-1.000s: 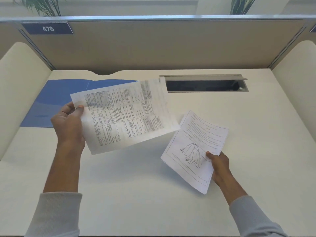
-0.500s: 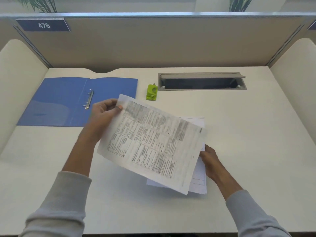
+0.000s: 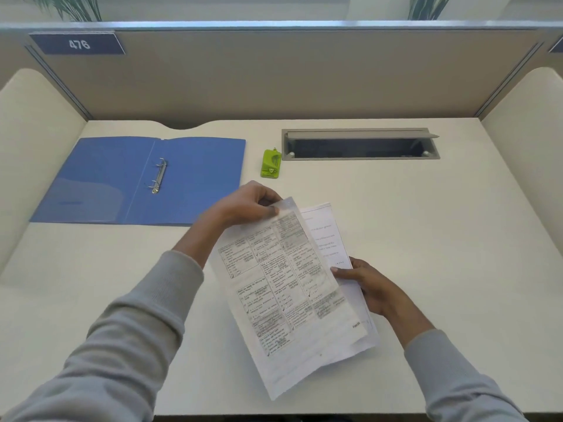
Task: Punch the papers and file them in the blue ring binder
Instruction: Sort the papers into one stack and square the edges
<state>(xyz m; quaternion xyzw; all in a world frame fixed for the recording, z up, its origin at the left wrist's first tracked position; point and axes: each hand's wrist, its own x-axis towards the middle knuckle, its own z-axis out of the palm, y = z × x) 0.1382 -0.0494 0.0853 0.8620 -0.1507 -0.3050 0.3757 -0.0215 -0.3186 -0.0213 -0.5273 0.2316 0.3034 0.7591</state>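
Observation:
My left hand (image 3: 246,205) pinches the top corner of a printed sheet with tables (image 3: 283,293), held above the desk's middle. A second white sheet (image 3: 327,236) lies partly under it; my right hand (image 3: 365,283) grips that sheet's right edge, thumb on top. The blue ring binder (image 3: 100,178) lies open flat at the back left, its metal rings (image 3: 158,175) empty. A small green hole punch (image 3: 270,163) stands between the binder and the desk slot, apart from both hands.
A grey cable slot (image 3: 359,144) with a raised lid is set into the white desk (image 3: 457,239) at the back right. Beige partition walls enclose the desk on three sides, with a plate numbered 476 (image 3: 77,44) at the top left.
My left hand has carried the table sheet from the left over to the middle and turned it upright, laying it over the sheet in my right hand. The binder and punch came into view.

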